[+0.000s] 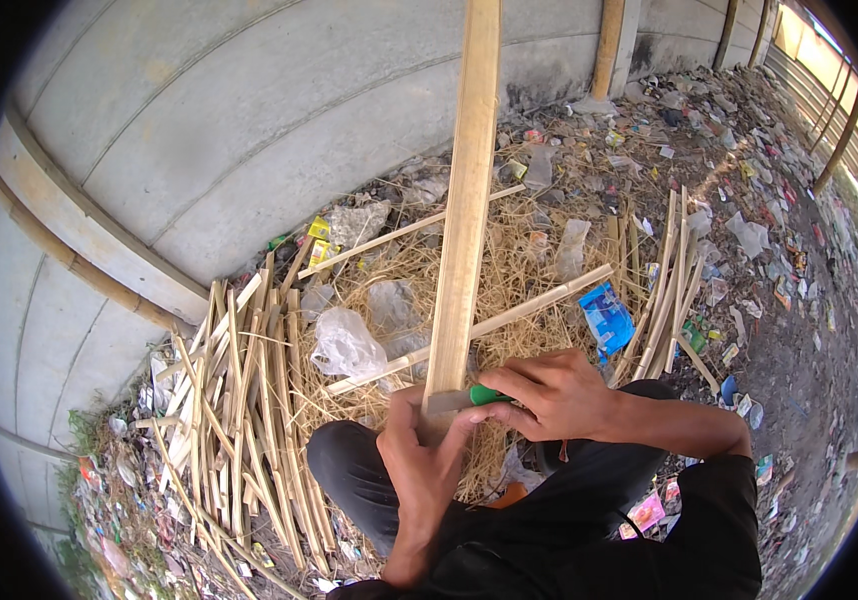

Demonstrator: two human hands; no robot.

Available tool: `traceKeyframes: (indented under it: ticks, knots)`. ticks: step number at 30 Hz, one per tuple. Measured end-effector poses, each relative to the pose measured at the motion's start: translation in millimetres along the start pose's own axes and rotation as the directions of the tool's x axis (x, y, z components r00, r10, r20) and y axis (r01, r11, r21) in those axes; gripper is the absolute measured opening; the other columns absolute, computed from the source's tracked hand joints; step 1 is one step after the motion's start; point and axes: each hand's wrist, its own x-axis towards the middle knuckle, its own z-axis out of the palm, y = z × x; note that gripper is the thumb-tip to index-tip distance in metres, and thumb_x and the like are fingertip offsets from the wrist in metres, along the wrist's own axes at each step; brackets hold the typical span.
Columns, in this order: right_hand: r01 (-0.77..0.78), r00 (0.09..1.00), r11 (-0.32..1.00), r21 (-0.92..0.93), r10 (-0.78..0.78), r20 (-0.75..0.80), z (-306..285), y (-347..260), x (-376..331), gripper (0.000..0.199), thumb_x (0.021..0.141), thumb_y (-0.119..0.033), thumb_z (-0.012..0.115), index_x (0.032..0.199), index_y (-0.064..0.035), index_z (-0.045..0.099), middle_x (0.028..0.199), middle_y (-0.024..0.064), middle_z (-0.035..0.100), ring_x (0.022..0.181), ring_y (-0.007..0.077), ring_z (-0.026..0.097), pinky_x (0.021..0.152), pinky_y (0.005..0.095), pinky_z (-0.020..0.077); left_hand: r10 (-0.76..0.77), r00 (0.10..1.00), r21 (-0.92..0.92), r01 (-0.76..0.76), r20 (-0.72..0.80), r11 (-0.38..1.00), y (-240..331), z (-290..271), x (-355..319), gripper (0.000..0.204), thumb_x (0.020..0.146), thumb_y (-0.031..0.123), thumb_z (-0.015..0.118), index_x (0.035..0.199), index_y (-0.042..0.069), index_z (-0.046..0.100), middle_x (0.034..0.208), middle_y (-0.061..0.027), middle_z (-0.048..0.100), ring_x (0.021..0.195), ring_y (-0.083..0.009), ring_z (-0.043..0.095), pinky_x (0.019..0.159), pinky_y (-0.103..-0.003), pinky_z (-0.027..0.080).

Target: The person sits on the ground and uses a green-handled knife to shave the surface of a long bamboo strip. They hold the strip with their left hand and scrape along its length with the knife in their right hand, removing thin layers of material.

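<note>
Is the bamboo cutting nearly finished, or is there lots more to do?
Partly done, it seems. A big pile of thin strips already lies on the left, and more strips on the right. In hand: the left hand steadies a long slat while the right hand presses a green-handled knife into its end. This slat is uncut, and a few loose slats lie on the straw.

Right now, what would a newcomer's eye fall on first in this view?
First, the long pale bamboo slat rising from the picture's centre to its top edge, gripped at its lower end by the left hand while the right hand presses a green-handled knife against it. Next, the heap of split bamboo strips piled at left beside the grey concrete wall, with straw and plastic litter around it.
</note>
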Motion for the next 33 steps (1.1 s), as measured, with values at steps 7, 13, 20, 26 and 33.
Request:
traceKeyframes:
  ticks: [7, 13, 20, 26, 33]
  knots:
    - [-0.044, 0.999, 0.998, 0.035, 0.044, -0.001, -5, 2, 0, 0.028, 0.1, -0.038, 0.075, 0.114, -0.0136, 0.07, 0.09, 0.0033, 0.075, 0.065, 0.023, 0.073, 0.057, 0.036, 0.0584, 0.028, 0.999, 0.075, -0.031, 0.04, 0.997, -7, -1, -3, 0.031, 0.096, 0.012, 0.086, 0.109, -0.001, 0.061, 0.07, -0.0013, 0.068, 0.053, -0.0042, 0.055, 0.048, -0.022, 0.041]
    - [-0.205, 0.954, 0.979, -0.019, 0.195, -0.227, -20, 44, 10, 0.028, 0.099, -0.032, 0.078, 0.114, -0.0093, 0.07, 0.094, 0.0068, 0.076, 0.066, 0.029, 0.073, 0.056, 0.0384, 0.0557, -0.098, 0.993, 0.068, 0.093, 0.067, 0.993, -19, -3, -18, 0.032, 0.096, 0.024, 0.087, 0.102, 0.001, 0.065, 0.062, -0.0011, 0.06, 0.055, -0.0042, 0.048, 0.05, -0.027, 0.037]
    - [-0.175, 0.969, 0.984, 0.038, 0.179, -0.17, -15, 43, 5, 0.028, 0.099, -0.029, 0.078, 0.113, -0.007, 0.069, 0.095, 0.0084, 0.076, 0.068, 0.0296, 0.073, 0.057, 0.0389, 0.0558, -0.12, 0.984, -0.082, 0.132, 0.132, 0.988, -26, -8, -16, 0.034, 0.097, 0.024, 0.086, 0.098, 0.0, 0.062, 0.065, -0.0054, 0.065, 0.056, -0.0082, 0.054, 0.052, -0.029, 0.043]
    - [-0.147, 0.975, 0.987, 0.065, 0.156, -0.155, -13, 37, 6, 0.026, 0.1, -0.03, 0.078, 0.111, -0.0081, 0.069, 0.092, 0.007, 0.076, 0.066, 0.0279, 0.072, 0.056, 0.038, 0.0553, 0.002, 0.994, 0.122, -0.016, 0.111, 0.992, -12, -8, -9, 0.037, 0.096, 0.025, 0.087, 0.098, 0.0, 0.06, 0.069, -0.0146, 0.07, 0.059, -0.0173, 0.067, 0.056, -0.034, 0.052]
    - [-0.155, 0.979, 0.987, 0.038, 0.159, -0.128, -16, 37, 5, 0.025, 0.1, -0.031, 0.077, 0.11, -0.0092, 0.071, 0.092, 0.007, 0.076, 0.066, 0.0284, 0.072, 0.056, 0.0384, 0.0546, -0.057, 0.993, 0.145, 0.042, 0.103, 0.989, -17, -8, -15, 0.04, 0.094, 0.028, 0.089, 0.098, -0.001, 0.061, 0.068, -0.0159, 0.069, 0.058, -0.0187, 0.068, 0.055, -0.034, 0.052]
